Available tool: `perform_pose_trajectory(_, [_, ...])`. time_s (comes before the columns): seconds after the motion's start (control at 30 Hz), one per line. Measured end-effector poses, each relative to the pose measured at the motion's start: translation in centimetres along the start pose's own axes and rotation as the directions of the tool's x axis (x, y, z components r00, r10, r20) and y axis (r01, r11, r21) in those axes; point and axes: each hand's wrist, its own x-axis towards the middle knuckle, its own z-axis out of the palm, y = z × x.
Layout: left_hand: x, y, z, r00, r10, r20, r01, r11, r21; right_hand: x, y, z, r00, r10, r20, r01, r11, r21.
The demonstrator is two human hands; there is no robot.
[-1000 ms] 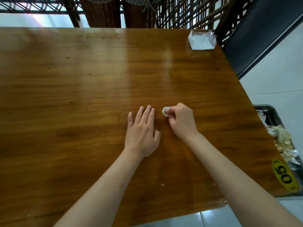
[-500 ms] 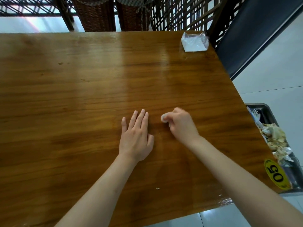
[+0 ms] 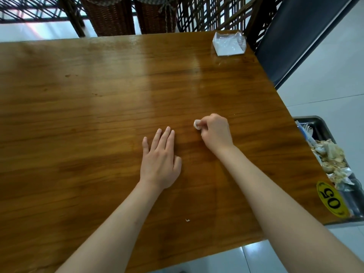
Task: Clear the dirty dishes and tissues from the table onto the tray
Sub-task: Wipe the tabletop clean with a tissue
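We see a glossy amber-brown table (image 3: 118,107) with dark streaky wood grain. At its far right corner stands a clear tissue holder (image 3: 229,44) filled with white. On its near right corner sits a yellow oval sticker (image 3: 331,201) with black "05". Beyond its far edge stand dark brown woven wicker chairs (image 3: 110,14).

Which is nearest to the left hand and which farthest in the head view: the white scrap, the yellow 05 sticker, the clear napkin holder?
From the left hand, flat on the table:
1. White scrap, just below it towards the near edge.
2. Clear napkin holder, at the far right corner.
3. Yellow 05 sticker, at the near right corner.
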Motion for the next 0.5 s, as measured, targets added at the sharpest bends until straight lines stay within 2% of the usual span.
perform_pose_trajectory(0.07, [0.1,-0.1,0.1,1.000,0.003,-0.009,-0.003,1.000,-0.008,0.0,-0.3,0.3,0.999,0.021,-0.036,-0.020,1.000,0.016])
perform_pose_trajectory(0.2, [0.0,-0.2,0.2,1.000,0.000,-0.015,0.000,1.000,-0.012,-2.8,-0.2,-0.3,0.996,-0.037,0.082,0.037,0.999,0.007])
perform_pose_trajectory(0.27, [0.0,-0.1,0.2,1.000,0.004,-0.002,-0.004,1.000,-0.016,-3.7,0.6,-1.8,0.998,0.046,0.051,-0.050,0.996,0.069])
perform_pose_trajectory(0.37, [0.2,-0.3,0.0,1.000,-0.004,0.019,0.005,1.000,-0.007,-5.1,2.4,-4.5,0.979,0.183,-0.085,-0.171,0.977,0.131])
perform_pose_trajectory(0.5, [-2.0,2.0,-0.7,0.996,-0.049,-0.076,0.042,0.994,-0.097,-8.0,5.0,-6.5,0.959,0.270,-0.080,-0.265,0.962,0.070])
